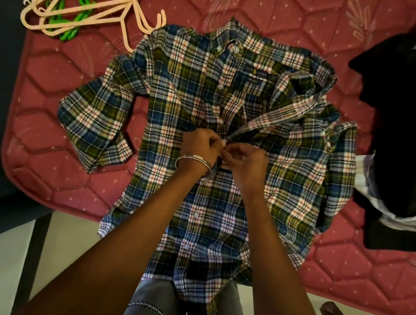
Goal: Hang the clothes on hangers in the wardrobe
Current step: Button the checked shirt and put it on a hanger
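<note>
The blue, green and white checked cotton shirt (206, 119), lying collar away on the pink quilted bed (47, 169), is pinched at its middle button line by the left hand (200, 145) and the right hand (247, 163).

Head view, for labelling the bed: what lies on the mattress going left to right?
Hangers → plaid shirt, with left hand then right hand pinching its placket → dark and white clothes pile.

Plaid shirt (182, 105) flat on mattress; cream and green hangers (89, 7) beside
</note>
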{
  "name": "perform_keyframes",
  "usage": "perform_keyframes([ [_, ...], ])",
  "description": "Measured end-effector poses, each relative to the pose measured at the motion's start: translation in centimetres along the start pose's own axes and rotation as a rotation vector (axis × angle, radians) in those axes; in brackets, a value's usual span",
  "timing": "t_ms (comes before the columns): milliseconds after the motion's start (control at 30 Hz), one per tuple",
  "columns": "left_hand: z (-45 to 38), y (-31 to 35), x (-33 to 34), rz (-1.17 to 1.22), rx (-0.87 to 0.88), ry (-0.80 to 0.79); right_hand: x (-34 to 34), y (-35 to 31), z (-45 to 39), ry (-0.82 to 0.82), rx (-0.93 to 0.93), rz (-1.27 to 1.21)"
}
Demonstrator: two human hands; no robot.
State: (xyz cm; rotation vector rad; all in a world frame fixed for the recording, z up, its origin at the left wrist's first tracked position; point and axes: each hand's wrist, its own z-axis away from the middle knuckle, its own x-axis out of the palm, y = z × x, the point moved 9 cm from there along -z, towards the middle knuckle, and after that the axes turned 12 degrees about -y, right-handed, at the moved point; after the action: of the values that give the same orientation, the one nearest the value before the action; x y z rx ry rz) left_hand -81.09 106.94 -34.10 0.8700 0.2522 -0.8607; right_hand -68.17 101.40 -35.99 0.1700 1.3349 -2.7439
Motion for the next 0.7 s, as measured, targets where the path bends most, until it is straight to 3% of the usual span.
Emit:
perform_keyframes([
  [233, -0.4, -0.1, 0.8, 0.061, -0.005, 0.019, 0.4, 0.1, 0.7, 0.107, 0.031, -0.032],
  [400, -0.5, -0.8, 1.6, 0.15, 0.001, -0.026, 0.4, 0.8, 0.0, -0.024, 0.076, -0.235],
  [567, -1.3, -0.8, 2.1, -0.122, -0.061, -0.144, 0.1, 1.1, -1.0, -0.171, 0.184, 0.004],
  [633, -1.5, -0.6, 0.6, -0.218, -0.047, -0.043, -1.3, 0.6, -1.7, -0.08, 0.155, 0.122],
  [700, -1.7, 0.5, -1.3, -0.169, 0.022, 0.117, -3.0, -0.1, -2.1, 0.1, 0.106, 0.045],
])
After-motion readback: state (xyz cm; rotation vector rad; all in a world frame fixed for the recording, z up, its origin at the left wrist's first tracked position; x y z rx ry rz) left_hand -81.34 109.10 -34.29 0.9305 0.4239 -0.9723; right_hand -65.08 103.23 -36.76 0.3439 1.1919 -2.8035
